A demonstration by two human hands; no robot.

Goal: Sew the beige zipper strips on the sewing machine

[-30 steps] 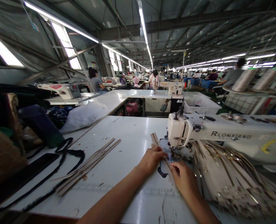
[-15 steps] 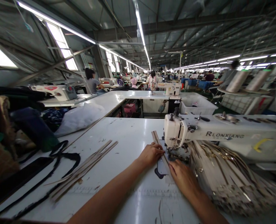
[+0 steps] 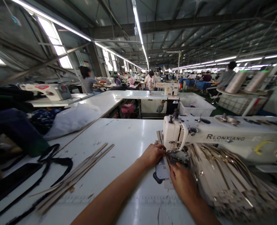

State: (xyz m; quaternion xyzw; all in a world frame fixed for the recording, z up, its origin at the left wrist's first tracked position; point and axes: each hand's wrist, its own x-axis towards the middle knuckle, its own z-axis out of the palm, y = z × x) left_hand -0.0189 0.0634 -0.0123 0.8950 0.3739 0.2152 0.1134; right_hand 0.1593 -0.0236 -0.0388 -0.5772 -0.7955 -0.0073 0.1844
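Note:
A narrow beige strip (image 3: 160,136) lies lengthwise at the needle area of a white sewing machine (image 3: 172,132). On the strip, left of the presser foot, my left hand (image 3: 153,153) presses down with its fingers bent and together. Closer to me, my right hand (image 3: 182,178) grips the strip's near part along its right side, fingers closed. Much of the strip is hidden by my fingers and the machine head. Under the machine arm, right of my right hand, is a big bundle of beige straps (image 3: 225,179) with metal fittings.
Several loose strips (image 3: 82,175) lie on the white table (image 3: 124,134) at left, beside black cord (image 3: 69,164). A white plastic bag (image 3: 74,120) sits farther back. Beyond the table are a white bin (image 3: 196,109), thread cones (image 3: 237,82), other machines and several seated people.
The strip's far end has swung right, closer to the machine head. Both hands stay on it, my left a little nearer the needle. The whole view has shifted slightly.

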